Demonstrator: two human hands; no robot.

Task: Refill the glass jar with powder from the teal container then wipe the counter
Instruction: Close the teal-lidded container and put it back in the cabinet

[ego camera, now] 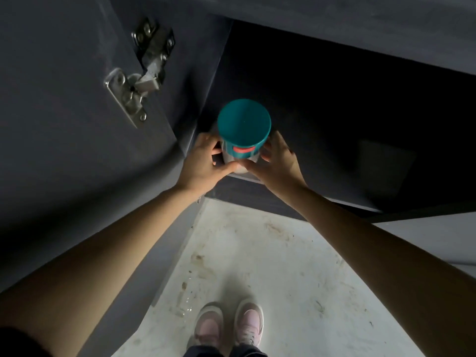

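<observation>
A: What lies nearest the camera?

B: A pair of pale pink shoes (229,323) on a stained white floor (283,266), close to the bottom edge of the view. Both bare forearms reach forward from there.

A: And the hands?

B: The left hand (203,161) and the right hand (277,161) are curled around the teal container (243,124) from either side, fingers partly closed against its clear body, thumbs nearly touching at the front below the lid. Both hands grip it.

A: Where does the container sit?

B: At the front edge of the cabinet shelf (247,177), toward its left corner, just inside the dark cabinet (334,99). It stands upright, teal lid on, with a red tab on the lid's near side. I cannot tell whether its base rests on the shelf or is lifted just clear.

A: Anything beyond?

B: The open cabinet door (64,112) on the left, with a metal hinge (140,73) on its inner face.
</observation>
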